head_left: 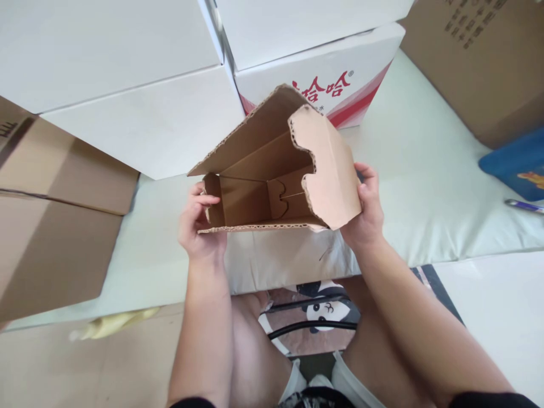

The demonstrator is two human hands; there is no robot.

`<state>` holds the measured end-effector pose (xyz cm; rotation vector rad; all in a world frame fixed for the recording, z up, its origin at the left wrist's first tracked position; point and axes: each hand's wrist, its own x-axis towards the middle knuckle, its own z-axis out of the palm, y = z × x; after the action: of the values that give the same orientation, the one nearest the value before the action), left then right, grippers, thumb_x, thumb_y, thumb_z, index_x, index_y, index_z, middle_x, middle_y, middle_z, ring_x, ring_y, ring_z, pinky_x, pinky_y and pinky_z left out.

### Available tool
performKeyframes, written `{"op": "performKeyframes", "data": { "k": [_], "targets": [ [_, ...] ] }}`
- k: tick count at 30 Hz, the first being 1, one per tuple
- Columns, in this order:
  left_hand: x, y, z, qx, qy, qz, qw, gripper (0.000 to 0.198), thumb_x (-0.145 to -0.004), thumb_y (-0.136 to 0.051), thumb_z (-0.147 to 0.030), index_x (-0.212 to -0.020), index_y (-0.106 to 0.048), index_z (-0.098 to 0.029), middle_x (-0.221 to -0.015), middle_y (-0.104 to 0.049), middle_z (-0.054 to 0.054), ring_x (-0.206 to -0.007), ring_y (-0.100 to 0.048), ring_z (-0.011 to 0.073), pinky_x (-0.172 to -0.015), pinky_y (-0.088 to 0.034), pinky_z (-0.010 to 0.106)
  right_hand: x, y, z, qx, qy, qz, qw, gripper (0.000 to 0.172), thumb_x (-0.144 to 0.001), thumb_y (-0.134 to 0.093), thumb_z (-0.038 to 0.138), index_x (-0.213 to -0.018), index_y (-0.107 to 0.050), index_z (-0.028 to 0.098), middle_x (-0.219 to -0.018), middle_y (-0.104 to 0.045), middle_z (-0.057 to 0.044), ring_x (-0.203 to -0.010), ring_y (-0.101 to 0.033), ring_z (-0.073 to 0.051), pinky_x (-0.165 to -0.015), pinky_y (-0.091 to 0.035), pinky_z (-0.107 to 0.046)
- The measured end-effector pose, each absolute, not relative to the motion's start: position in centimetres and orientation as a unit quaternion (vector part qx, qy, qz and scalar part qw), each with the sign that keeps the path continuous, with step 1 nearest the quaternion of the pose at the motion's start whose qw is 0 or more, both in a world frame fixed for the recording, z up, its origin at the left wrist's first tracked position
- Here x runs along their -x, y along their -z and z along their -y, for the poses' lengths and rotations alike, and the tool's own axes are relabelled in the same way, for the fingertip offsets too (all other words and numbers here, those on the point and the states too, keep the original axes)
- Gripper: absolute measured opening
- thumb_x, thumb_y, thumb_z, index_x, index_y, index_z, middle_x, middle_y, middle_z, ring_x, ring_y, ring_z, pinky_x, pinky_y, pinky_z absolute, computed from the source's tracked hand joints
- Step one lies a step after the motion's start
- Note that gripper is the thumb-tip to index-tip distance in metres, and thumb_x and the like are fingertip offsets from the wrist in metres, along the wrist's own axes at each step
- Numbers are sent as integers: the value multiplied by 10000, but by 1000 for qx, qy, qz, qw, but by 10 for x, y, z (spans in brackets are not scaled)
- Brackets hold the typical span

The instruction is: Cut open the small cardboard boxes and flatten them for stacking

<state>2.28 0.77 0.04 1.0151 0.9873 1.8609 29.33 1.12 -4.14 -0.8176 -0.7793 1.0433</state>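
The half-folded corrugated cardboard box (255, 195) is held just above the pale bench (425, 170), right in front of the person, its open side facing them. The left hand (199, 224) has a closed grip on the box's left end wall, thumb inside. The right hand (365, 209) clasps the tabbed side flap (329, 170) (its notched edge points inward). White cartons (140, 124) stand just behind.

To fold well, I judge, the left wall should stay upright and square while the flap swings along its crease, tabs lined up with the inner slots.
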Motion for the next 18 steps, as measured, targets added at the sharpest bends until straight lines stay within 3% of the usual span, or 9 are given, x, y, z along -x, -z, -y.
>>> {"op": "performKeyframes", "data": {
  "k": [3, 6, 10, 13, 18],
  "targets": [
    [-19, 1, -8, -420, -723, -400, 376, 190, -705, -697, -363, -669, -759, -187, -976, -570, 82, -1054, -531, 233, -1073, -407, 412, -295, 43, -12, 369, -465, 368, 716, 445, -811, -713, 593, -1160, -641, 326, -1005, -612, 11, -882, -628, -163, -728, -531, -275],
    [-14, -2, -5, -456, -696, -416, 367, 314, -787, -668, -475, -728, -796, -195, -983, -597, 88, -1049, -558, 240, -994, -449, 404, -297, 46, -14, 364, -455, 375, 721, 448, -823, -691, 588, -1177, -638, 318, -1058, -635, 0, -905, -643, -169, -746, -541, -288],
    [-11, -12, 3, -550, -604, -461, 346, 414, -868, -668, -592, -998, -817, -229, -1099, -752, 75, -1119, -664, 282, -878, -487, 384, -298, 51, -17, 359, -408, 399, 739, 434, -854, -665, 575, -1203, -649, 316, -1074, -644, -8, -930, -653, -175, -769, -550, -294],
    [-11, -25, 10, -598, -546, -487, 326, 540, -876, -662, -681, -1147, -757, -224, -1121, -797, 75, -1146, -717, 320, -979, -514, 432, -299, 52, -16, 370, -366, 433, 736, 455, -869, -654, 591, -1228, -652, 313, -1102, -661, -22, -983, -669, -198, -844, -566, -342],
    [-15, -51, 25, -646, -461, -515, 324, 699, -885, -547, -793, -1167, -743, -185, -1199, -785, 104, -1216, -703, 374, -1088, -536, 500, -296, 44, -6, 395, -286, 499, 716, 448, -904, -640, 569, -1271, -659, 312, -1213, -672, -48, -1105, -660, -234, -1010, -541, -432]
  ]
}}
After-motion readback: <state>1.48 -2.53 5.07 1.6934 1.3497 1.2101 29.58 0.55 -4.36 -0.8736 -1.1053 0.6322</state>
